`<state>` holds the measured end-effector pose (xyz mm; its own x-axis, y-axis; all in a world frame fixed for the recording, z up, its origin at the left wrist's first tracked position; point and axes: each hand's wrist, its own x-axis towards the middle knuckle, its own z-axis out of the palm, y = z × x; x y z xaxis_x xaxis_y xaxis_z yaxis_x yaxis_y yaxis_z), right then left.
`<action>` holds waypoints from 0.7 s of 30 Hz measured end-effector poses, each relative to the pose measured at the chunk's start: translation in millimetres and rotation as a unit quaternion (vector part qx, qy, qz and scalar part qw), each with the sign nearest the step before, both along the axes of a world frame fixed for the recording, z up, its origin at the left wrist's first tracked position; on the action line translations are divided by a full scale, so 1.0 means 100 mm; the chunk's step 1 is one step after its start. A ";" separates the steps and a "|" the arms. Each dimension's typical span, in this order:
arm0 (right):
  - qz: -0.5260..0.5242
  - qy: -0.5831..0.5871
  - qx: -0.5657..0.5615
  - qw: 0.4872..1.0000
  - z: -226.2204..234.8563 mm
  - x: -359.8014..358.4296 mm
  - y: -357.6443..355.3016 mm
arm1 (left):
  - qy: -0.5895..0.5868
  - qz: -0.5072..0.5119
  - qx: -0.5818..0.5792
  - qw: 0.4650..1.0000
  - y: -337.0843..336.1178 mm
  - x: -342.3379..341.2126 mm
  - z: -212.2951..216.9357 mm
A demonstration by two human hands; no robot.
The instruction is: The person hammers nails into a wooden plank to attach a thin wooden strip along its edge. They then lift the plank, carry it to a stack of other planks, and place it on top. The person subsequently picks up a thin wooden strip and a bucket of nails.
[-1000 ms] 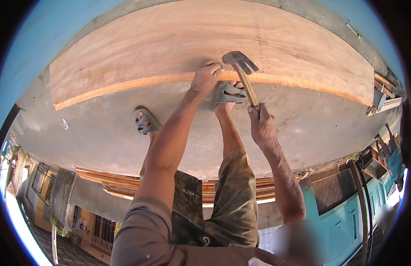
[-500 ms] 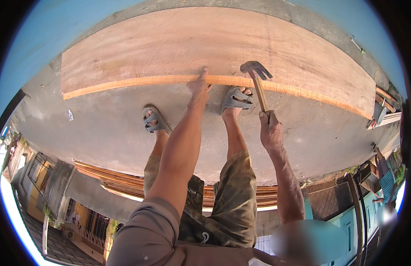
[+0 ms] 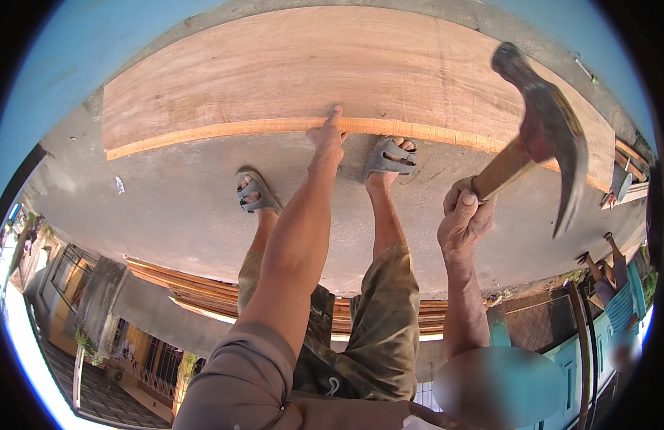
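On a concrete ledge (image 3: 203,215), our left hand (image 3: 326,136) pinches at the board (image 3: 310,72) edge; right hand (image 3: 464,215) grip wraps the raised hammer (image 3: 543,125): strike squarely, fingers clear.

Concrete slab (image 3: 189,215) carries 1 wide wooden board (image 3: 289,72).

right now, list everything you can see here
wooden board: one, reddish brown with a pale orange near edge, lying across the concrete slab
concrete slab: one, grey, underfoot
claw hammer: one, dark head on a wooden handle, raised at right
stacked planks: several, brown, below the slab edge
sandals: two, grey, on the feet
shorts: one pair, olive
left hand: fingertips pinched at the board's near edge
right hand: gripping the hammer handle
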<state>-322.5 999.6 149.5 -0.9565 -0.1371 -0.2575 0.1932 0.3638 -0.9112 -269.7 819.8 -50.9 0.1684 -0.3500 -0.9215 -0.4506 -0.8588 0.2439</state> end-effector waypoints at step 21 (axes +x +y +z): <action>0.111 -0.124 0.167 0.972 -0.57 0.38 0.39 | -0.069 -0.101 0.000 0.993 0.03 0.00 -0.01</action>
<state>-284.8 1038.9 92.5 -0.8160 -0.2019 -0.5416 0.2743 0.6895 -0.6704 -269.8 822.5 -52.3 0.2187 -0.3895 -0.8947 -0.6426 -0.7475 0.1684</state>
